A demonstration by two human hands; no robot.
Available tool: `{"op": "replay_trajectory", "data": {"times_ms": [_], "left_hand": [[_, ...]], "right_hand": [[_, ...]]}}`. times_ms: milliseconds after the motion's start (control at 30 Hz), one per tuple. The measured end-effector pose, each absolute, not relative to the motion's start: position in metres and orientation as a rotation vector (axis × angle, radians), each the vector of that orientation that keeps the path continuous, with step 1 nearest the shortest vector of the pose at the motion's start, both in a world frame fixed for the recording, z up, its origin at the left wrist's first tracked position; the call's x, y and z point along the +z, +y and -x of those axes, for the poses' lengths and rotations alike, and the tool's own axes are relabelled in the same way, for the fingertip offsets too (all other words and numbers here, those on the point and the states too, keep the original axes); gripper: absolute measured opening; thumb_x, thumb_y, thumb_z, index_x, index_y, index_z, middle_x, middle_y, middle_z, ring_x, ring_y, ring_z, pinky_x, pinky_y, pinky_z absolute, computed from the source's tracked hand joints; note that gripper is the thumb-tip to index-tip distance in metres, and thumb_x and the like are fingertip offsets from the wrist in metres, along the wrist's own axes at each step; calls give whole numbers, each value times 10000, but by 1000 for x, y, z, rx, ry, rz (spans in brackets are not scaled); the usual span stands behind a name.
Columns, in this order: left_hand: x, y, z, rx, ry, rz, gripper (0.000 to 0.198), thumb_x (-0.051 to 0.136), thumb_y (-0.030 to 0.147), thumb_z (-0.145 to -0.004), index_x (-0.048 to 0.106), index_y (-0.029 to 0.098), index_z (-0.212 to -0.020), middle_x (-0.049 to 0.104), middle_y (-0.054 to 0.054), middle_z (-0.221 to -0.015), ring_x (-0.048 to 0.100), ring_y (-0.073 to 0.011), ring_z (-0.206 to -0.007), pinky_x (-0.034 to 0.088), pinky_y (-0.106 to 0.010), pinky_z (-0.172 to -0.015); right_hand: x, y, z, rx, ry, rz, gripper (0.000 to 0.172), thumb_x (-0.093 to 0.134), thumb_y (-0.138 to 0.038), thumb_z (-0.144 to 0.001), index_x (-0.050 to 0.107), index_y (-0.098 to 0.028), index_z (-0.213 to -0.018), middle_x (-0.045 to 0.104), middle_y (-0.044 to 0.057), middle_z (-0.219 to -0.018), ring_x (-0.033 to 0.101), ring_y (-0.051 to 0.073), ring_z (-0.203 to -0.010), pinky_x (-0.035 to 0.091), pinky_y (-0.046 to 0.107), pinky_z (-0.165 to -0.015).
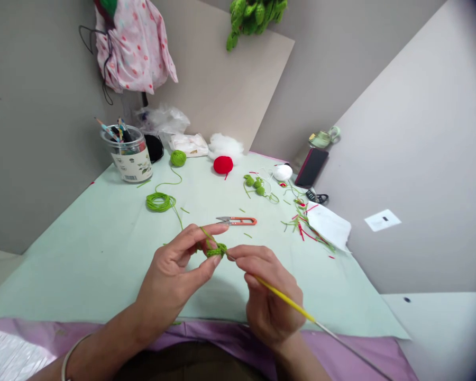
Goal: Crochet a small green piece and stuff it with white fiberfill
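Observation:
Between thumb and fingers, my left hand (pixel 176 267) pinches a small green crochet piece (pixel 215 251), with green yarn running over its raised index finger. My right hand (pixel 272 288) grips a crochet hook (pixel 287 300) with a yellow handle and a long metal shaft. The hook's tip meets the right edge of the crochet piece, though the tip itself is mostly hidden. A loose coil of green yarn (pixel 161 202) lies beyond my left hand, joined by a strand to a green ball (pixel 178 158). Just past my fingers lie orange thread snips (pixel 238 220).
A red yarn ball (pixel 223 165) sits before white stuffing (pixel 226 146). Small green crocheted balls (pixel 257 185) and a white yarn ball (pixel 283 172) lie right of it. Yarn scraps surround a white paper (pixel 330 223). A phone (pixel 311 167) leans at the right; a pencil jar (pixel 129 156) stands left.

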State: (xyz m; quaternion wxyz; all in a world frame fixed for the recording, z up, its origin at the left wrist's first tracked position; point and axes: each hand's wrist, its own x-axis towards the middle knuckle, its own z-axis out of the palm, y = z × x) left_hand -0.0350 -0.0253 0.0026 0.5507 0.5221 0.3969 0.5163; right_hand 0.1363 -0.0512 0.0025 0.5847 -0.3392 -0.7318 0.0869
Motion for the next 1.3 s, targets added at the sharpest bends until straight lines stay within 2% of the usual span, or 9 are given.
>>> {"op": "replay_trajectory", "data": {"times_ms": [200,333,567,800,1000,1133,1300], "left_hand": [[1,-27,33,1235,951,-1180,375,826,144,-836,858,412,-1096,658,54,-834,660,-115,-866,552,-214,-914],[0,-25,34,1151,871,-1073,319,839,236,-877,844,420,-1136,665,56,-843,646,-107,-846,547,-200,-878],[2,-23,38,1114,885,-1114,354,821,211,-885,836,421,-1170,657,52,-857,634,-123,-889,529,-231,-944],[4,-24,38,1166,909,-1161,349,825,184,-869,845,402,-1141,704,49,-856,653,-139,-891,519,-276,-999],[4,-23,37,1128,857,-1034,322,863,269,-865,839,383,-1165,679,31,-861,615,-142,-860,529,-257,-888],[2,-21,39,1054,792,-937,326,871,354,-869,831,372,-1193,642,16,-886,580,-151,-888,501,-257,-873],[3,-19,41,1026,770,-906,329,862,365,-873,832,356,-1200,630,4,-920,554,-167,-920,470,-279,-892]], "right_hand": [[-1,-51,-136,181,-1745,814,254,544,-95,-1038,720,-221,-1171,793,122,-1073,781,219,-931,661,343,-716],[-2,-49,-136,345,-1568,803,276,505,-146,-1075,725,-259,-1197,805,71,-977,778,230,-923,658,392,-749],[-4,-48,-135,439,-1502,801,331,498,-84,-1069,727,-257,-1234,789,50,-1034,743,193,-964,624,374,-840],[-3,-47,-135,528,-1504,788,302,516,-101,-1068,745,-258,-1188,794,54,-1012,746,204,-949,632,380,-795],[-2,-49,-132,392,-1479,777,288,528,-137,-1077,757,-261,-1201,808,57,-978,758,213,-927,637,379,-756],[-2,-49,-130,496,-1390,769,263,533,-165,-1087,768,-259,-1156,802,40,-975,746,192,-915,632,366,-786],[-3,-49,-129,635,-1291,810,243,542,-172,-1088,771,-245,-1114,787,37,-1022,740,157,-843,632,334,-775]]}}
